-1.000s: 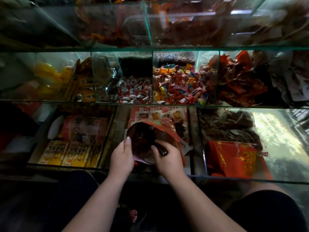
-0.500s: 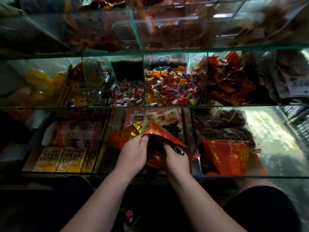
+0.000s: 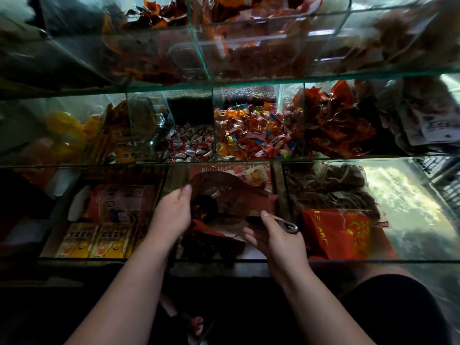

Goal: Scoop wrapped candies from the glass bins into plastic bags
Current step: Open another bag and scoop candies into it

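Now left hand (image 3: pixel 171 216) holds red bag (image 3: pixel 258 204), right hand (image 3: pixel 277 242) grips scoop (image 3: pixel 287 225).

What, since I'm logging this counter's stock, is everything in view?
glass bins: many, clear, three tiers
mixed candies: many, red, yellow and blue, middle-tier centre bin
red-and-white candies: many, bin left of the mixed ones
red packets: many, red, bin right of the mixed ones
yellow packets: several, yellow, bottom-left bin
printed bag: one, red, bottom-right bin
plastic bag: one, red, bottom-middle bin, between the hands
scoop: one, dark, metal handle, at the bag
left hand: one, holds the bag's edge
right hand: one, grips the scoop handle
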